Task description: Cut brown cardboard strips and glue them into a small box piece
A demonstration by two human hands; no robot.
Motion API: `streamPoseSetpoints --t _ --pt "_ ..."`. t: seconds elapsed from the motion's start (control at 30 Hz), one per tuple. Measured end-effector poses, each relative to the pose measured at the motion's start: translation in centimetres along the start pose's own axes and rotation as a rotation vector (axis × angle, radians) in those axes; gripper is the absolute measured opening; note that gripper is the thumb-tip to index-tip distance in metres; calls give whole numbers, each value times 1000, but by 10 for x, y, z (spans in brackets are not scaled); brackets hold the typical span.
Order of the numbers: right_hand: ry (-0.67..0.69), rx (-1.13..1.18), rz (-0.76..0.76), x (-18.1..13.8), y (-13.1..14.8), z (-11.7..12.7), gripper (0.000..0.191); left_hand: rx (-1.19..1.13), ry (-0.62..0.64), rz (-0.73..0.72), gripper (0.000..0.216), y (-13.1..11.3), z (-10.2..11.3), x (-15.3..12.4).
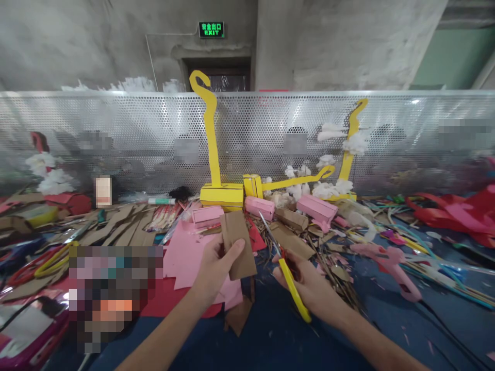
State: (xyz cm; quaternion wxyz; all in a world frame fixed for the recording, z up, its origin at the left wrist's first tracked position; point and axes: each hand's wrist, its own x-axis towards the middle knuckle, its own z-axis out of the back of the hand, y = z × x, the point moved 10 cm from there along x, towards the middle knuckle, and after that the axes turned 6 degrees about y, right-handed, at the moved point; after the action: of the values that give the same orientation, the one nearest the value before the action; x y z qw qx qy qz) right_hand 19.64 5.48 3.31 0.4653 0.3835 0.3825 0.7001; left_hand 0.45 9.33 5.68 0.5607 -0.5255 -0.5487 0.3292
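Observation:
My left hand (215, 268) is closed on a brown cardboard piece (238, 242), held upright above the blue table with the thumb across its front. My right hand (307, 281) grips yellow-handled scissors (284, 265); their metal blades point up and left, a short way right of the cardboard and apart from it. Pink paper sheets (185, 255) and a red sheet lie under my left hand. A loose brown cardboard scrap (238, 314) rests on the table between my forearms.
Yellow cardboard hook shapes on box bases (216, 193) stand at the back against a perforated metal screen (116, 139). Pink boxes (315, 206), cardboard strips, white fluff and scraps litter the table. A pink glue gun (392, 260) lies to the right, red material (460, 211) farther right.

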Motion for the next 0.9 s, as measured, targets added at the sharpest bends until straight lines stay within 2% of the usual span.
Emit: streamPoseSetpoints --t 0.2,0.37,0.5,0.7,0.9 --pt "5 -159 -24 -4 10 -3 26 -229 62 13 33 4 -7 3" --pt "70 -250 28 -5 20 -14 26 -340 209 -68 22 -9 -23 1" --pt "126 -246 25 -6 19 -18 29 -382 313 -74 21 -14 -35 -3" --pt "101 -288 13 -8 28 -12 37 -424 334 -35 23 -11 -40 -6" --pt "118 -195 -11 -11 28 -15 37 -500 314 -15 19 -7 -39 -6"
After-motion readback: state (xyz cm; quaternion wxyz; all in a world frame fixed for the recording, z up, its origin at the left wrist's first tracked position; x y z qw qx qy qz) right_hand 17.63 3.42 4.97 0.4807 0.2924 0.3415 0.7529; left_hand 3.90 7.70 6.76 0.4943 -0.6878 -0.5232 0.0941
